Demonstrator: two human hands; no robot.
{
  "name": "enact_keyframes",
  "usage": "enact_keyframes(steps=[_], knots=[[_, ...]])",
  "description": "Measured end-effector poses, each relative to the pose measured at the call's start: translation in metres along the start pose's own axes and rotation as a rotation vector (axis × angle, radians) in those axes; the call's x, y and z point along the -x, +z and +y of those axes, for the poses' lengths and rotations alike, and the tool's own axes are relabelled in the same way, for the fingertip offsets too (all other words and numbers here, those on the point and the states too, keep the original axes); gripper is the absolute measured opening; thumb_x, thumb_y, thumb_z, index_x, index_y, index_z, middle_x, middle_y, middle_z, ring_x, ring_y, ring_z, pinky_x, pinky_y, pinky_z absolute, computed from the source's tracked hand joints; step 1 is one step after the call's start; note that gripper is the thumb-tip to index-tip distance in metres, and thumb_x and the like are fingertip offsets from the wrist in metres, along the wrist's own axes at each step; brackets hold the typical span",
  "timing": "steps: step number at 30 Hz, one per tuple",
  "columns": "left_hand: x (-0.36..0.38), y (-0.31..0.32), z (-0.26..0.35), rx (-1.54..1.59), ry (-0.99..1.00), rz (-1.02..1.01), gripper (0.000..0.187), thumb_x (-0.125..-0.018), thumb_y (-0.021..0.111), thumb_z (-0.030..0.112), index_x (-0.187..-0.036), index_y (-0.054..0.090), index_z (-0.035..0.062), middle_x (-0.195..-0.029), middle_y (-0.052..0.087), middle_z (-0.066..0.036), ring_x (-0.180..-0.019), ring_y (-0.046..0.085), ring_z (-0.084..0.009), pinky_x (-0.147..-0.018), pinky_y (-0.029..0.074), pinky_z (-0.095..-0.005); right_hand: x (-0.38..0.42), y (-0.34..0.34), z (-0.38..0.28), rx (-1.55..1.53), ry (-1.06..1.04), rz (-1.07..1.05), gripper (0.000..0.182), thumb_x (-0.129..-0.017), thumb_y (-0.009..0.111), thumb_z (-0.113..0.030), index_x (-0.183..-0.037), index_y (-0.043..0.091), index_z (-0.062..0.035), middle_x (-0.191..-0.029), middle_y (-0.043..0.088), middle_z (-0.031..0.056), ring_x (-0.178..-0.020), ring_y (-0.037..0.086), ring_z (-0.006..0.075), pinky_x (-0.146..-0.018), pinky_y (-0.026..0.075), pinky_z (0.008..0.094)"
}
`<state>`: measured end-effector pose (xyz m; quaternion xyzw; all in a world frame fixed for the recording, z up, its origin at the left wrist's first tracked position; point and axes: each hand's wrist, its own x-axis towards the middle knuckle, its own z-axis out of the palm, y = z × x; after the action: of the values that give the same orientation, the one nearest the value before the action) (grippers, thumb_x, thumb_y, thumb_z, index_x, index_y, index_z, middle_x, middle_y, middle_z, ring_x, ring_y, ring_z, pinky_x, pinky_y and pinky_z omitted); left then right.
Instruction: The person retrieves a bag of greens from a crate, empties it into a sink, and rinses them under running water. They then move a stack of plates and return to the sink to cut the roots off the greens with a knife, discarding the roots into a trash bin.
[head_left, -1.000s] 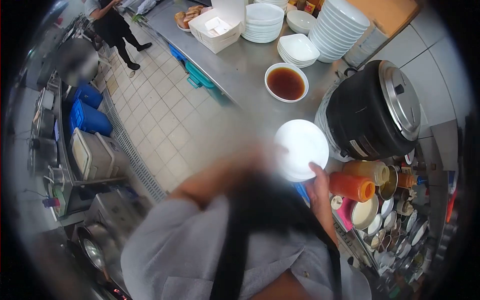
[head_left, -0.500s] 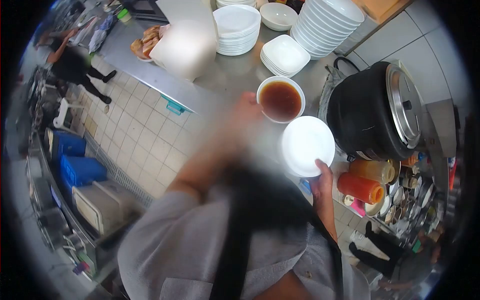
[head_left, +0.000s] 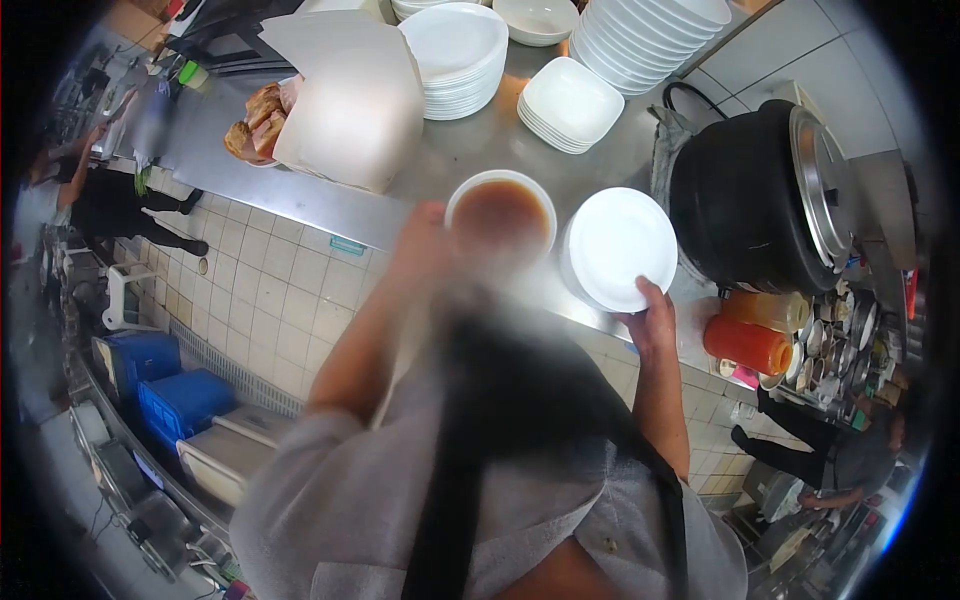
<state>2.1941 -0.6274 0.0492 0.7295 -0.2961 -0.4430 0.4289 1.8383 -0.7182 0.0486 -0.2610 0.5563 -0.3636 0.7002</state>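
Note:
A white bowl of reddish-brown liquid is over the steel counter near its front edge. My left hand is closed on the bowl's left rim; a blurred patch hides part of its fingers. To the right of the bowl, apart from it, is a round white plate, perhaps with others stacked beneath. My right hand grips its lower right edge, thumb on top and fingers underneath.
On the counter stand square white dishes, tall bowl stacks and oval plates. A black soup warmer and sauce bottles are on the right. Meat lies beside a white box. Co-workers stand at both sides.
The bowl has moved left and closer to my body with my left hand, opening a gap from the plate. My right hand keeps hold of the plate. The view has shifted somewhat.

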Motion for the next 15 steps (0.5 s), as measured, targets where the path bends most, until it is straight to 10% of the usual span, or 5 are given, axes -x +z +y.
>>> enact_keyframes(steps=[15], knots=[[0.05,-0.054,-0.079,-0.021,-0.019,0.041,0.046,-0.074,0.058,-0.004,-0.119,0.052,-0.0034,-0.113,0.06,-0.015,-0.073,0.068,-0.0218,-0.056,0.059,-0.0294,-0.057,0.088,-0.001,0.386,-0.024,-0.205,0.057,-0.087,0.073,-0.028,-0.128,0.051,0.0048,-0.116,0.064,0.0164,-0.094,0.068,0.0236,-0.067,0.06,0.0333]])
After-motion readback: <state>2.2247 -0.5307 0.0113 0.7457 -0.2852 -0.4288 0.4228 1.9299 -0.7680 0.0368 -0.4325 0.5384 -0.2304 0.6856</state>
